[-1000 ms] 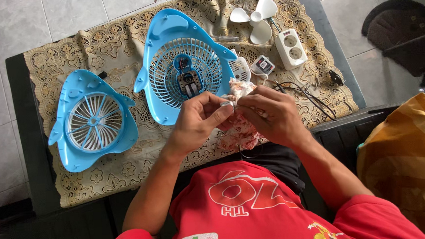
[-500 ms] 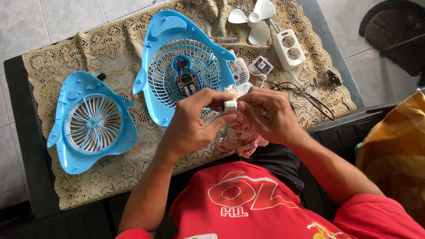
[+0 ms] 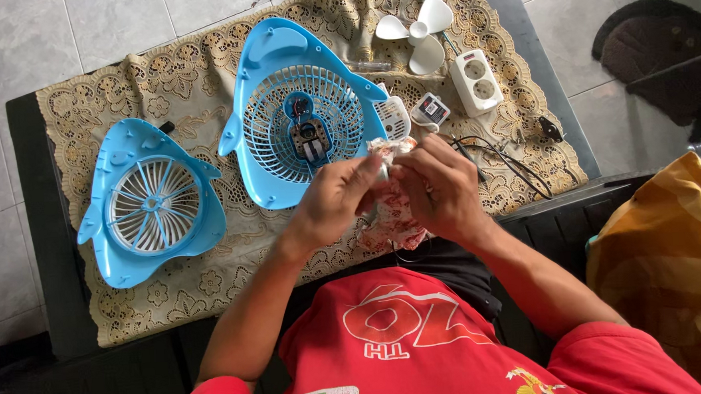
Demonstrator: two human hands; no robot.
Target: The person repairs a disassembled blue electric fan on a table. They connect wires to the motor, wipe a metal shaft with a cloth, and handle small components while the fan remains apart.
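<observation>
A dark table [image 3: 35,197] fills most of the frame, draped with a cream lace cloth [image 3: 200,69] that runs from the left side up to the upper right. On that cloth, just above the middle, lies the larger blue fan housing [image 3: 270,105] — shark-shaped, grille up, with a small motor [image 3: 309,135] showing at its hub. To its left, at the middle left of the frame, rests the smaller blue fan cover [image 3: 151,203] with its white radial grille. At the bottom of the picture the person's red shirt [image 3: 423,353] spreads wide, and an orange patterned cushion [image 3: 674,268] sits at the lower right. In the centre, both hands meet just below the big housing: the left hand [image 3: 335,202] and the right hand [image 3: 438,192] are each clamped on a crumpled white rag with red blotches [image 3: 390,211], fingers pinched together over its top edge while the rest hangs down between the wrists toward the shirt. Whatever may be wrapped inside the rag I cannot tell. Along the top right lie smaller bits — a white socket strip [image 3: 476,82], a white fan blade [image 3: 420,33], a small white meter-like box [image 3: 432,109], and black wires [image 3: 508,161] trailing right.
</observation>
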